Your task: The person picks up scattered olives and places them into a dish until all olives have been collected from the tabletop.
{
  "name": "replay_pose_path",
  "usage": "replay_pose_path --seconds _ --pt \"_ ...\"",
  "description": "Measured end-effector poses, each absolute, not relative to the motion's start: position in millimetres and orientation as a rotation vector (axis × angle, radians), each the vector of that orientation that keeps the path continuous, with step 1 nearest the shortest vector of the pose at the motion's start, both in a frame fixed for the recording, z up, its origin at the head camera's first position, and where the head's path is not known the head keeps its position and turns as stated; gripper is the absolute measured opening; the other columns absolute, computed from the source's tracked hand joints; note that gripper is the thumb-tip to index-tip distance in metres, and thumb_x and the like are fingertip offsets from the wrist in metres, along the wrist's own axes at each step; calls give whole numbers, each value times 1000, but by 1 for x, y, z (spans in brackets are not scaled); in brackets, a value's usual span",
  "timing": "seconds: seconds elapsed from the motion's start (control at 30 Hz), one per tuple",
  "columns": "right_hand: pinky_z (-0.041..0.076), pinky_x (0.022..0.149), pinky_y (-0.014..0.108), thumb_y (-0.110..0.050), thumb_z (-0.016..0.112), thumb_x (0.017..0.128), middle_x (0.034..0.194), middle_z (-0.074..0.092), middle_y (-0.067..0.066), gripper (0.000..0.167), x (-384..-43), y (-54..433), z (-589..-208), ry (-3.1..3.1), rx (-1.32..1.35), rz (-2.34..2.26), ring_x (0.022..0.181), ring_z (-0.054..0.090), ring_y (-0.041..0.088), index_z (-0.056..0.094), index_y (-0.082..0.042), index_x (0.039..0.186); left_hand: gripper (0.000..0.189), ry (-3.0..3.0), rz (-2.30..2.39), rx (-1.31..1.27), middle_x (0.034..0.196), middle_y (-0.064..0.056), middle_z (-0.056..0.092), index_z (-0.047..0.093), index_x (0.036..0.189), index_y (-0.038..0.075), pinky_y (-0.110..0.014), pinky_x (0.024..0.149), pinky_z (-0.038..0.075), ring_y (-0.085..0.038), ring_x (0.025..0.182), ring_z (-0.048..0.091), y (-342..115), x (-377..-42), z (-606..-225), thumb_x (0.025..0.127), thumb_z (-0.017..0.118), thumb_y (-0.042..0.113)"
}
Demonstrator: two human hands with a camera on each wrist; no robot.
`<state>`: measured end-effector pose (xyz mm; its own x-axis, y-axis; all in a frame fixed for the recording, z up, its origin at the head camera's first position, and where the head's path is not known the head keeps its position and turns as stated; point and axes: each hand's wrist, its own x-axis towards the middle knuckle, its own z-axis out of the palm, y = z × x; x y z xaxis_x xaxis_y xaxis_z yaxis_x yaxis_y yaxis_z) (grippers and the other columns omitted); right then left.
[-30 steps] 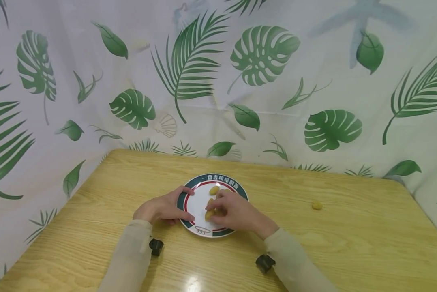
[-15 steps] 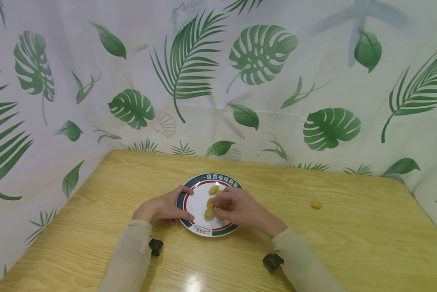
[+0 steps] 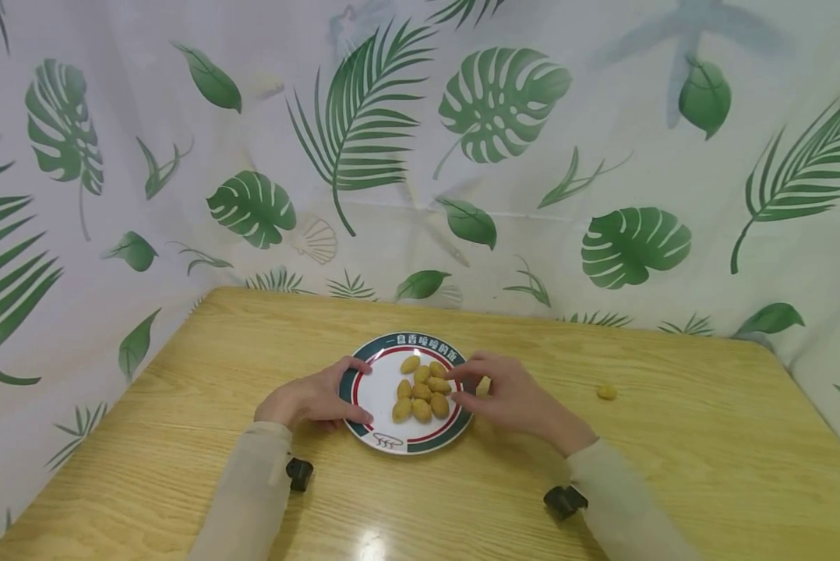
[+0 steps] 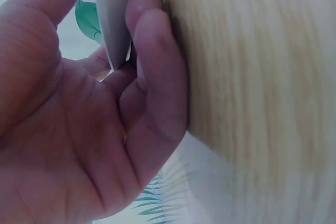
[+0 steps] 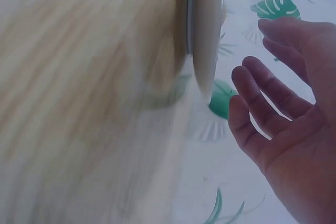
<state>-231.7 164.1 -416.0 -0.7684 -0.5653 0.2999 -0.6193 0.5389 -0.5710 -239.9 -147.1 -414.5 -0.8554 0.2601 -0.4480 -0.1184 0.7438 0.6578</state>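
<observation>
A white plate (image 3: 383,389) with a dark green rim and red ring lies on the table in the head view. Several small yellow oval pieces (image 3: 421,391), their exact kind unclear, are grouped on its right half. My left hand (image 3: 315,396) grips the plate's left rim. In the left wrist view its fingers curl below the plate's edge (image 4: 111,19). Over the plate's right rim is my right hand (image 3: 507,393), its thumb and fingers apart and holding nothing. The right wrist view shows those fingers (image 5: 257,93) spread beside the plate's edge (image 5: 206,35).
One more yellow oval piece (image 3: 606,392) lies on the wooden table (image 3: 672,467) to the right of the plate. A leaf-patterned cloth (image 3: 385,257) hangs behind the table and along its left side.
My right hand has drawn back to the right from over the yellow pieces, its fingers parting, so more of them show. My left hand and the plate have stayed in place.
</observation>
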Motion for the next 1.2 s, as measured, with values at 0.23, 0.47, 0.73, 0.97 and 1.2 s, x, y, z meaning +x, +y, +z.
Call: replay_pose_path --seconds 0.23,0.47,0.73,0.97,1.2 --pt "51 66 23 -12 79 89 100 73 6 23 -232 186 -419 -2667 977 1036 89 65 19 76 -9 112 78 2420 956 106 106 -10 55 40 149 30 -24 62 47 -19 73 57 -147 -240 -414 86 84 31" --pt "53 64 25 -9 79 88 103 76 8 24 -233 210 -422 -2623 934 971 85 68 17 76 -9 111 77 2422 957 100 105 -10 56 40 149 30 -24 62 47 -19 72 57 -146 -240 -414 85 84 31" --pt "52 59 24 -5 81 85 99 75 9 24 -228 238 -423 -2544 864 926 79 67 9 76 -8 109 77 2424 956 100 103 -10 56 40 149 30 -24 61 47 -18 70 56 -146 -241 -415 85 84 31" --pt "51 59 22 -7 79 88 101 74 6 24 -219 262 -416 -2595 764 907 80 66 5 76 -9 111 77 2418 968 127 108 -11 56 40 148 27 -24 63 48 -18 70 57 -148 -240 -412 85 84 31" --pt "52 61 22 -11 77 91 105 75 7 26 -215 287 -415 -2658 633 873 82 64 -2 75 -10 117 77 2416 982 130 108 -11 56 41 148 28 -25 63 48 -18 70 57 -148 -240 -413 85 85 30"
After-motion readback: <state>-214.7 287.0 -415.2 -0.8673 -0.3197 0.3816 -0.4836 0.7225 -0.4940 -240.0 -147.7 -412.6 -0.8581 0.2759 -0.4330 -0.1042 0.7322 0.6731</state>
